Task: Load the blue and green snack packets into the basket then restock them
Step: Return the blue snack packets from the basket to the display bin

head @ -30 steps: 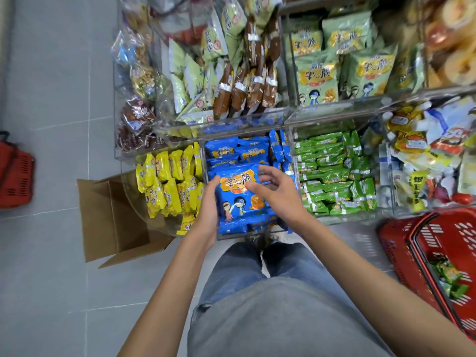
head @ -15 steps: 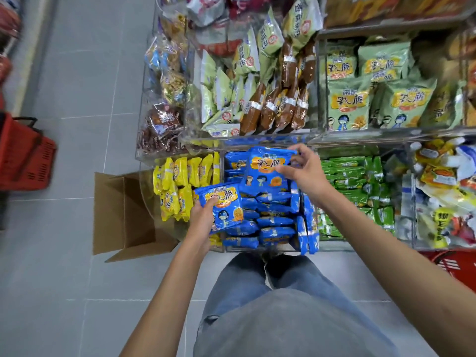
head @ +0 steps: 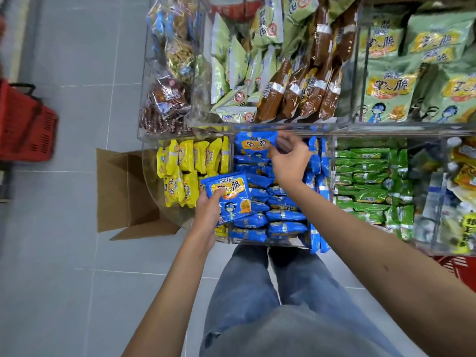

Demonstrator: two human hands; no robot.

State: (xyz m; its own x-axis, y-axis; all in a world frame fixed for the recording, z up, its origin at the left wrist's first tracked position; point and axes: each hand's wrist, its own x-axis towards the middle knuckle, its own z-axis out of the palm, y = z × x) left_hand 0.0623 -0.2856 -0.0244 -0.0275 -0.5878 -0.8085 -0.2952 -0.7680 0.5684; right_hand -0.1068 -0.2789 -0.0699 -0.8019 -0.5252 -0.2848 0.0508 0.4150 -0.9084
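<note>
Two hands: both are out over the blue bin (head: pixel 283 244), one blue packet each, bare forearms coming up on either side of the jeans (head: pixel 244 279).
Left hand (head: pixel 208 207): at the bin's near-left corner, wrist roughly straight, fingers curled in a grip.
Near blue packet (head: pixel 233 197): held by its lower-left part, thumb on the printed face and the other fingers tucked behind. It's face up, tilted, and sits just above the stacked blue ones in the bin.
Right hand (head: pixel 288 161): reaches further, toward the bin's back, back of the hand up and fingers bent in a pinch.
Far blue packet (head: pixel 255 144): pinched at its right edge, so it sticks out left of the fingertips, at the very back of the bin.
Green packets (head: pixel 365 181): in the next compartment, right of the bin.
Yellow packets (head: pixel 185 171): next compartment left of the bin.
Cardboard box (head: pixel 123 191): on the floor further left of the bin, flaps open.
Red basket (head: pixel 458 269): only a corner shows, on the floor near-right of the bin.
Second red basket (head: pixel 25 124): way off left of the bin.
Upper shelf (head: pixel 257 127): just behind and above the bin, with brown packs (head: pixel 304 91) and pale green bags (head: pixel 386 86).
</note>
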